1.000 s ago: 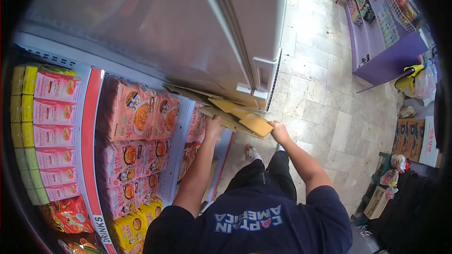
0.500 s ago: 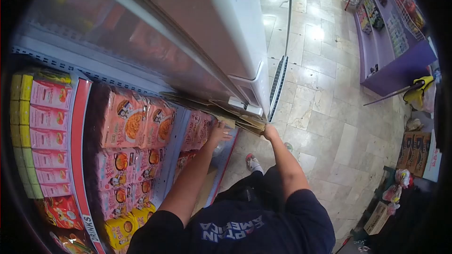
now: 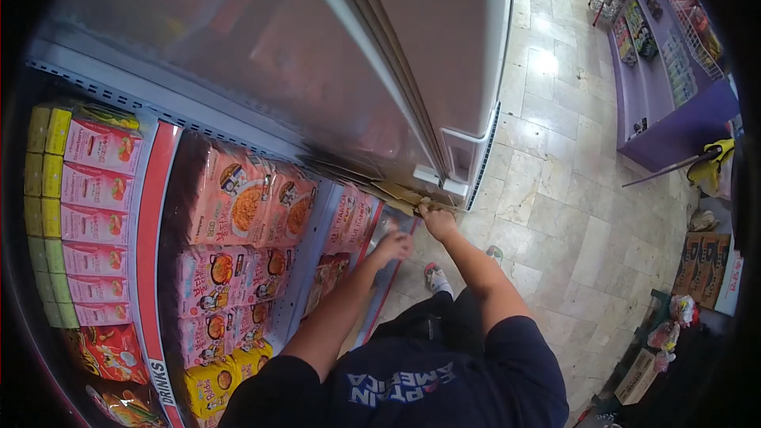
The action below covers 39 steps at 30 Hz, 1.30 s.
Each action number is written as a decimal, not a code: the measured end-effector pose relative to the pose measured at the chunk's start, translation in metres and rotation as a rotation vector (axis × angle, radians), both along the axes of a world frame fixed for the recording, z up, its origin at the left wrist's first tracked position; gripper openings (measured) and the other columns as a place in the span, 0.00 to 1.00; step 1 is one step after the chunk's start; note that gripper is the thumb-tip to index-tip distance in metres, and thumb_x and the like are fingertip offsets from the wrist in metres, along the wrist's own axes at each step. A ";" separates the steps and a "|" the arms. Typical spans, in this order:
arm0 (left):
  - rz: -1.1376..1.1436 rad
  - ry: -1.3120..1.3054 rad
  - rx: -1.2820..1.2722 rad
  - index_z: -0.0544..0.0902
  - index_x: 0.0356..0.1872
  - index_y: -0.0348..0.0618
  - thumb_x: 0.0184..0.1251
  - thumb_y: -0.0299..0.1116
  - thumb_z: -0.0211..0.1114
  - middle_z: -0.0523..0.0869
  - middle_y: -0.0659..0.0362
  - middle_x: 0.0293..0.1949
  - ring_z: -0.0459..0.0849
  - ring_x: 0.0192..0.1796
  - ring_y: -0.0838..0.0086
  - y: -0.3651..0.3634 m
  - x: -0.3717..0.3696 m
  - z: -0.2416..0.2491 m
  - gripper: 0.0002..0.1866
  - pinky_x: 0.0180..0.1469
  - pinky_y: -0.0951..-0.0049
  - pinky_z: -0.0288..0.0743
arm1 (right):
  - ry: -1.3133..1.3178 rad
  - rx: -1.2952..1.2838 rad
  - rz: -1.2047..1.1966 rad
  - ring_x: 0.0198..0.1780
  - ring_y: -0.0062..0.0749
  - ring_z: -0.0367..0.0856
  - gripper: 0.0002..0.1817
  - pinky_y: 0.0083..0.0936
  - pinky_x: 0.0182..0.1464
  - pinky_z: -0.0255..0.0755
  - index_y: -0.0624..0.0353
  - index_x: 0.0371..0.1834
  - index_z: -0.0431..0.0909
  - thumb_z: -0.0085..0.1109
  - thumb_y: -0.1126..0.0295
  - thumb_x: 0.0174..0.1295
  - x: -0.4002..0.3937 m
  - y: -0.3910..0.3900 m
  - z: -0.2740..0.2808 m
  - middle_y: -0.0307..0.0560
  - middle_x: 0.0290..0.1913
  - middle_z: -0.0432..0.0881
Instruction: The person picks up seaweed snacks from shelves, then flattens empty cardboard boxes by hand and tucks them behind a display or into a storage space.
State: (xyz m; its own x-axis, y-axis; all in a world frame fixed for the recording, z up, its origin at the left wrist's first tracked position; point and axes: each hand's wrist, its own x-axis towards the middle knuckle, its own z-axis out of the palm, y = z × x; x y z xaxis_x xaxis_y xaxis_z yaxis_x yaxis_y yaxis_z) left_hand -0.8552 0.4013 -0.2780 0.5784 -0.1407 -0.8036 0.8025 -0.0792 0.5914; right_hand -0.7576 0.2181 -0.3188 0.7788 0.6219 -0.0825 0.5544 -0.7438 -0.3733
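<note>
Flattened brown cardboard [image 3: 396, 193] is wedged in the gap between the white refrigerator [image 3: 464, 123] and the shelf unit; most of it is hidden in there. My right hand [image 3: 438, 220] is closed on its near end, just below the refrigerator door handle. To the left and slightly lower, my left hand [image 3: 393, 246] is off the cardboard, slightly blurred, with its thumb apart from the fingers and nothing visible in it. It hovers beside the shelf's front edge, near pink noodle packs [image 3: 351, 218].
Shelves at left hold pink noodle packs [image 3: 242, 202], yellow packs [image 3: 218, 380] and pink strawberry boxes [image 3: 97, 190], by a red strip marked DRINKS [image 3: 154, 214]. Across the tiled floor [image 3: 547, 214] stand a purple shelf [image 3: 674, 127] and brown cartons [image 3: 701, 265].
The cardboard has gone deeper into the gap, with less sticking out. My right hand has shifted left along with it. My left hand has come away from the cardboard and dropped lower.
</note>
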 end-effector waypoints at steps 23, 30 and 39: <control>-0.160 0.008 0.081 0.76 0.58 0.42 0.77 0.38 0.50 0.86 0.53 0.49 0.86 0.44 0.70 -0.049 -0.069 0.024 0.17 0.46 0.70 0.80 | 0.122 0.640 -0.489 0.55 0.55 0.77 0.21 0.44 0.57 0.71 0.61 0.57 0.71 0.59 0.69 0.61 -0.069 -0.078 0.001 0.61 0.53 0.78; -0.461 -0.208 -0.121 0.77 0.57 0.39 0.76 0.37 0.50 0.87 0.53 0.48 0.85 0.42 0.74 -0.216 -0.018 0.062 0.17 0.44 0.73 0.78 | 0.535 0.854 -0.921 0.39 0.38 0.86 0.17 0.31 0.44 0.77 0.64 0.49 0.79 0.62 0.64 0.63 -0.187 -0.228 0.074 0.53 0.39 0.86; -1.117 -0.268 -0.324 0.77 0.55 0.37 0.75 0.32 0.51 0.86 0.54 0.45 0.86 0.44 0.72 -0.487 -0.127 0.125 0.14 0.45 0.73 0.79 | 0.300 0.921 -1.385 0.30 0.33 0.86 0.15 0.31 0.37 0.78 0.61 0.41 0.83 0.60 0.60 0.61 -0.367 -0.404 0.118 0.49 0.33 0.87</control>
